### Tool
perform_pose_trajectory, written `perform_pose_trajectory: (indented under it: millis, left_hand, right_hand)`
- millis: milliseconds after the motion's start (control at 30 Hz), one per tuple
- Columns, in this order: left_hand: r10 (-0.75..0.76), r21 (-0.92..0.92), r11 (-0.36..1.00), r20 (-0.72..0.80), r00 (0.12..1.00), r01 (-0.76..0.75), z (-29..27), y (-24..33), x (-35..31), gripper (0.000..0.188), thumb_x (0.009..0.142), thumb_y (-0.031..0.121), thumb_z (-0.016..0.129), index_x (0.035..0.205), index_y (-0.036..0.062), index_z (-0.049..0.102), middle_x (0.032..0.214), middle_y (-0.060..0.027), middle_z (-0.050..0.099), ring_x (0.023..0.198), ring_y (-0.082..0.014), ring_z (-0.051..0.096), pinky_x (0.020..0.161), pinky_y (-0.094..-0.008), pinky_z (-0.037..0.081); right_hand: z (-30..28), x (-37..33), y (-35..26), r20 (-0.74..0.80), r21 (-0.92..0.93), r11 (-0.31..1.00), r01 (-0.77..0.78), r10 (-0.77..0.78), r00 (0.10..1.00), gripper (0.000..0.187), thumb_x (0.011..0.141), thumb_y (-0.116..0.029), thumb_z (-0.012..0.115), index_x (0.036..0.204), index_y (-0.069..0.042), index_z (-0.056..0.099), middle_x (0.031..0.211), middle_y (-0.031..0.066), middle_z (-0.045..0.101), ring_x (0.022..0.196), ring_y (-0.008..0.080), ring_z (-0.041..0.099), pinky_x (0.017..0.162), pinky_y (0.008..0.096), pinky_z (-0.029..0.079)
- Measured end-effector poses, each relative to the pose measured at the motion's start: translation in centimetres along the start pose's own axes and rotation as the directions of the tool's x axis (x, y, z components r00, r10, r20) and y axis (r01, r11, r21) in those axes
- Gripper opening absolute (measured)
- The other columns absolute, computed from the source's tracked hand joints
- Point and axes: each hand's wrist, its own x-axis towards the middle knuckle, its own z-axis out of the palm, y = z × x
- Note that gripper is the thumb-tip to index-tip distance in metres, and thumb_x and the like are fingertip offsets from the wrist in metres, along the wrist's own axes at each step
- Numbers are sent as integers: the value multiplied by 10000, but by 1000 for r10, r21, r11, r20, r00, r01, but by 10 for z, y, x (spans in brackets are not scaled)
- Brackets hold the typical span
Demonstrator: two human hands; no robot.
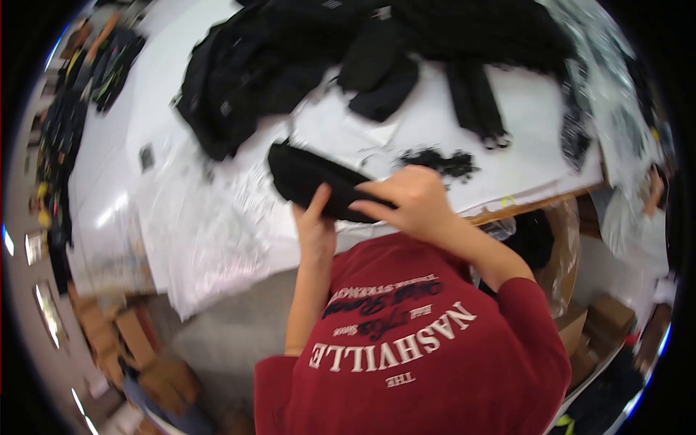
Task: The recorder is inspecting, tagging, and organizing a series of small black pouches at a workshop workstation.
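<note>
Black fabric piece (308,174), long and rounded at its far end, is held up over the near edge of the tabletop (533,167); both hands are clamped on it, the left hand (316,226) with its thumb laid over the near side, the right hand (412,197) pinching the right end between thumb and fingers; any label on it is not discernible.

Just beyond it lies a loose pile of small black pieces (438,162); farther back a large heap of black goods (254,80) spreads across, with small pale marks too blurred to read, and a black strap (475,105) hanging toward the person.

Clear plastic (206,225) lies crumpled at the left; more plastic sheeting (605,94) covers the right side.

White block lettering and dark script run across the chest of the red shirt (449,384); right of it, a plastic-lined carton (564,250) holds something black (533,239); brown boxes (609,319) stand near it, their contents unclear; other cardboard boxes (135,337) stand at lower left.
</note>
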Motion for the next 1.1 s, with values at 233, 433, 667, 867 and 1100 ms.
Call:
perform_pose_trajectory:
  millis: [233,433,667,867,1100]
  left_hand:
    - [-170,89,983,158,973,158,3,-30,24,464,875,326,652,1161,-19,535,1073,-121,597,960,-253,594,863,-370,496]
    - [-310,196,947,337,889,256,58,-37,12,623,886,403,605,1255,-77,458,1219,-201,520,1116,-295,537,956,-403,459]
    - [-350,300,924,404,845,239,68,-36,10,660,880,439,607,1275,-64,441,1218,-196,519,1121,-303,532,962,-433,454]
    - [-353,176,935,373,858,308,40,-30,27,434,899,187,629,1284,48,487,1212,-83,569,1063,-222,576,949,-370,465]
    - [-109,-13,993,227,968,115,31,-4,10,457,886,109,629,1304,51,452,1191,-63,566,1081,-196,558,948,-351,464]
  right_hand:
    - [-1,-42,16,-252,-3,983,-184,177,951,272,790,-402,685,861,-140,710,544,58,559,500,247,548,495,352,411]
    - [-22,-64,-1,-398,-117,914,-389,316,861,281,816,-401,649,958,-161,680,541,60,548,503,259,541,519,361,413]
    - [-34,-70,-2,-397,58,914,-402,391,830,214,799,-358,680,803,-145,694,588,90,605,541,292,592,507,376,443]
    - [-38,-54,0,-372,121,949,-290,314,873,202,812,-287,695,769,-89,699,608,89,609,514,245,571,479,324,421]
    - [-1,-42,-2,-120,813,442,-380,766,632,239,961,-218,537,808,-38,499,553,-73,375,491,-5,252,436,226,185]
